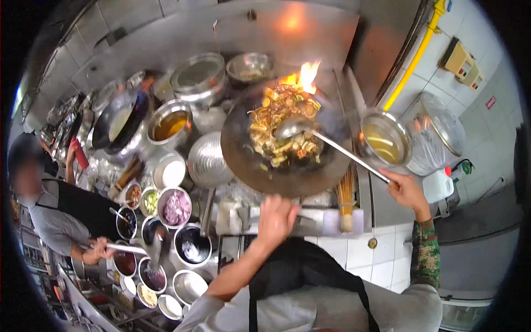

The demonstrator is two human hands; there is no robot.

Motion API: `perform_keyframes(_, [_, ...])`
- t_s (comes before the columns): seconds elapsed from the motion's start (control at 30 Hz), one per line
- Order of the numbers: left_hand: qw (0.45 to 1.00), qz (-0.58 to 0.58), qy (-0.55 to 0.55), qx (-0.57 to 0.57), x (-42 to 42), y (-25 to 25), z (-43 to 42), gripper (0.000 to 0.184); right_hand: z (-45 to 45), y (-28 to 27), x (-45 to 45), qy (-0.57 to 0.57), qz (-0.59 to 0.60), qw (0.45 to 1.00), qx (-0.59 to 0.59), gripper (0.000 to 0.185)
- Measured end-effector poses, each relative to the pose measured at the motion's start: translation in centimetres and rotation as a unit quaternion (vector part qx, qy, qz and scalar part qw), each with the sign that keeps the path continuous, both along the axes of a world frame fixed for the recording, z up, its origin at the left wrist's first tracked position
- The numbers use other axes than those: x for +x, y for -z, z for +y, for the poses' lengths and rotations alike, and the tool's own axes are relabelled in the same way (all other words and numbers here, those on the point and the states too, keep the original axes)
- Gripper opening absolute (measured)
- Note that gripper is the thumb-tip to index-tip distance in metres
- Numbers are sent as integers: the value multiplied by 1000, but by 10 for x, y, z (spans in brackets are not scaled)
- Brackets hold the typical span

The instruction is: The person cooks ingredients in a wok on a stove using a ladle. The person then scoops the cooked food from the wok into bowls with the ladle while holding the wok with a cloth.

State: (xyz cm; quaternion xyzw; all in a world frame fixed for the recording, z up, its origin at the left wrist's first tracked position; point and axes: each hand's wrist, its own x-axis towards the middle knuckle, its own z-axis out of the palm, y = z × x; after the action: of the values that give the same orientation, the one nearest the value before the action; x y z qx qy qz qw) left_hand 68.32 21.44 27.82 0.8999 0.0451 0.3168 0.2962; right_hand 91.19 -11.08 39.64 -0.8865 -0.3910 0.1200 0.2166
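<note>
Stir-fried food (271, 113) sits heaped in the wok (238, 160) at the upper middle of the frame, glossy brown and yellow, with flames (307, 77) rising at its far edge. The bowl of your ladle (345, 153) rests among the pieces, and its long handle slants down to the right. Your right hand (406, 191) grips the end of that handle, right of the wok. Your left hand (275, 221) is closed at the wok's near edge, below the food; it hides exactly which part it grips.

Below the wok's right side you have a bamboo brush (346, 202) standing bristles up, and left of your left hand lies a pale cloth (229, 218). A perforated strainer (207, 160) is just beside the wok's left side. To the right, near the rim, is a metal bowl (381, 119) of yellowish liquid, with a white plastic jug (438, 185) beyond it.

Farther left stand a pot of amber liquid (171, 108) and a bowl of purplish pieces (174, 207). At the left edge, a co-worker's hand (101, 250) holds another ladle (127, 249) over the seasoning bowls.
</note>
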Motion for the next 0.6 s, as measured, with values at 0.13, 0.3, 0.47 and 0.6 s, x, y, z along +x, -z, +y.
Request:
perform_keyframes(0.13, [999,-27,-27,-18,54,-37,22,14,18,16,-9,36,193,978,78,66])
perform_keyframes(0.3, [1000,18,-22,-8,35,3,15,12,46,23,-43,152,471,831,254,70])
perform_keyframes(0.47, [999,-1,-32,-21,32,-56,10,14,21,3,-43,117,315,935,115,71])
perform_keyframes(0.6, [1000,4,-20,-12,59,-36,29,13,4,-36,-14,36,262,964,28,70])
